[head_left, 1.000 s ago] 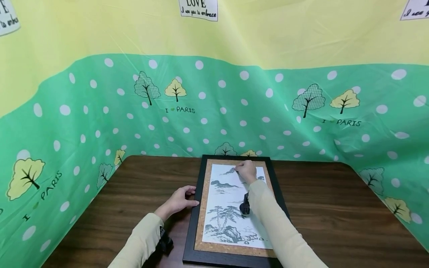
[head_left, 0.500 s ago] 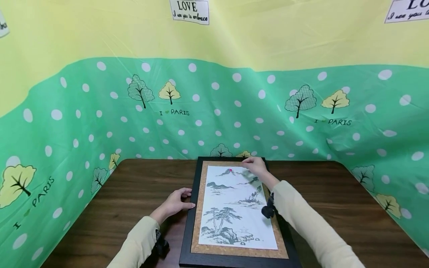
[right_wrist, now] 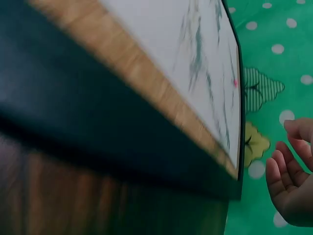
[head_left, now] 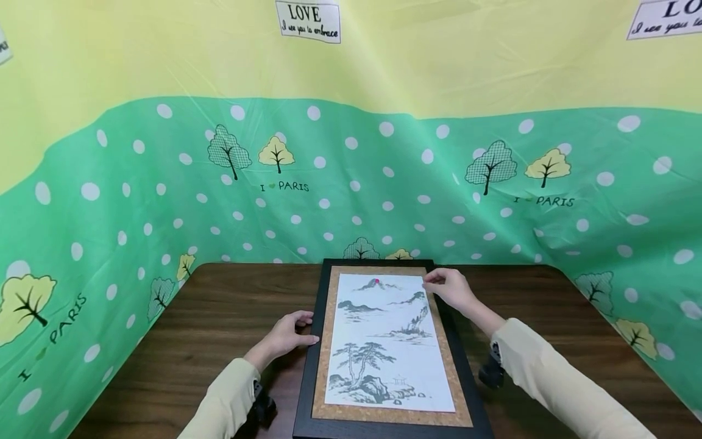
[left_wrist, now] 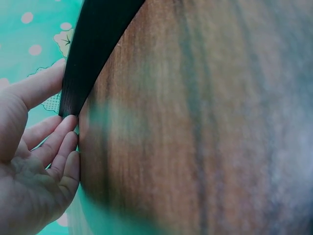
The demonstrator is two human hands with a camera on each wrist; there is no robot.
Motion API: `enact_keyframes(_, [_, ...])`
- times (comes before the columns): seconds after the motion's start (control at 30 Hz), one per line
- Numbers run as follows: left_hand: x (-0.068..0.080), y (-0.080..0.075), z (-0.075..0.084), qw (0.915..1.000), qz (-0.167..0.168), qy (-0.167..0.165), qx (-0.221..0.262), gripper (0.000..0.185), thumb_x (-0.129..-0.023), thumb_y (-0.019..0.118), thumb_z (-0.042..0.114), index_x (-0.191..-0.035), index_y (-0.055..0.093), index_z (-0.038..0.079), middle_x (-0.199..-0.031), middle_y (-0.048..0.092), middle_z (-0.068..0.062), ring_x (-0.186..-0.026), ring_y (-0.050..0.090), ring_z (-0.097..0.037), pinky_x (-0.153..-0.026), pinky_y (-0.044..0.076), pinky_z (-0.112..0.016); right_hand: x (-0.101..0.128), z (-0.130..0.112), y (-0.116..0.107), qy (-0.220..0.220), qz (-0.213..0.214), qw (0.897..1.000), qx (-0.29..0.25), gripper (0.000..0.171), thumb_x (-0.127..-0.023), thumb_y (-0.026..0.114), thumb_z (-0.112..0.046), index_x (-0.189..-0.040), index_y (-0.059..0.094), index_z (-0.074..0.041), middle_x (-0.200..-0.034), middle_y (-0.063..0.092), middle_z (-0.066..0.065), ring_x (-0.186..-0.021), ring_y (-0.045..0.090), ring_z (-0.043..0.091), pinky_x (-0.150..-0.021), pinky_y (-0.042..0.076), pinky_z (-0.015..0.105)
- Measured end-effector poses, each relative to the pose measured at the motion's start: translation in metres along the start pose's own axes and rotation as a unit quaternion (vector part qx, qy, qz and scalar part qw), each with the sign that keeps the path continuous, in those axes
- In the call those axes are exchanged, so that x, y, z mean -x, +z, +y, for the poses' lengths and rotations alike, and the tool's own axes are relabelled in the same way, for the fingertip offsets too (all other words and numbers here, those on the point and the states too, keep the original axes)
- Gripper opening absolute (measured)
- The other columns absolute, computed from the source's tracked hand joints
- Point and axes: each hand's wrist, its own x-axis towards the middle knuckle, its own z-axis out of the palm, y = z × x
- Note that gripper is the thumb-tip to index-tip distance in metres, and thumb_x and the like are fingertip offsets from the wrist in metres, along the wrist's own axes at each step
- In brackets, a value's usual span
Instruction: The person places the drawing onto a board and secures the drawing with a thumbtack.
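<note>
1. Since a second ago, the right hand (head_left: pixel 450 288) has slid off the ink landscape sheet (head_left: pixel 386 341) to the right side of the black picture frame (head_left: pixel 308 378).
2. Its fingers are loosely curled and hold nothing.
3. Left hand (head_left: pixel 289 332) rests open, fingertips touching the frame's left edge.
4. That frame lies flat on the dark wooden worktop (head_left: pixel 219 323), centred before the green dotted cloth (head_left: pixel 109 201).

One framed picture (head_left: pixel 384 347) on one wooden table (head_left: pixel 548 341) — two hands, left (head_left: pixel 287 334) and right (head_left: pixel 451 289) — two LOVE signs (head_left: pixel 308 21).
</note>
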Motion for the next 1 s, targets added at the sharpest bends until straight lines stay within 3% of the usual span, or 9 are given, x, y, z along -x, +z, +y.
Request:
enact_keyframes(0.27, [0.001, 0.0, 0.001, 1.0, -0.004, 0.003, 0.004, 0.054, -0.074, 0.074, 0.013, -0.12, 0.052, -0.005, -0.109, 0.057, -0.014, -0.101, 0.051, -0.028, -0.085, 0.044, -0.042, 0.025, 0.019, -0.026, -0.017, 0.025, 0.999, 0.039, 0.017, -0.083, 0.065, -0.01, -0.094, 0.064, 0.003, -0.089, 0.063, 0.013, -0.076, 0.057, 0.02, -0.061, 0.046, 0.025])
enact_keyframes(0.5, [0.0, -0.001, 0.003, 0.9999, -0.006, 0.008, -0.007, 0.054, -0.074, 0.075, 0.013, -0.119, 0.052, -0.006, -0.108, 0.057, -0.014, -0.1, 0.051, -0.028, -0.083, 0.045, -0.041, 0.048, 0.031, -0.045, -0.005, 0.029, 0.998, 0.054, 0.018, -0.083, 0.065, -0.01, -0.095, 0.064, 0.004, -0.086, 0.063, 0.012, -0.073, 0.055, 0.019, -0.059, 0.046, 0.023])
enact_keyframes(1.0, [-0.005, -0.008, 0.006, 0.9991, -0.028, 0.005, -0.032, 0.052, -0.074, 0.075, 0.011, -0.117, 0.052, -0.006, -0.106, 0.058, -0.012, -0.1, 0.053, -0.027, -0.085, 0.044, -0.041, 0.075, 0.046, -0.064, 0.008, 0.018, 0.998, 0.055, 0.023, -0.083, 0.067, -0.015, -0.096, 0.064, 0.003, -0.085, 0.064, 0.009, -0.071, 0.055, 0.012, -0.058, 0.045, 0.023])
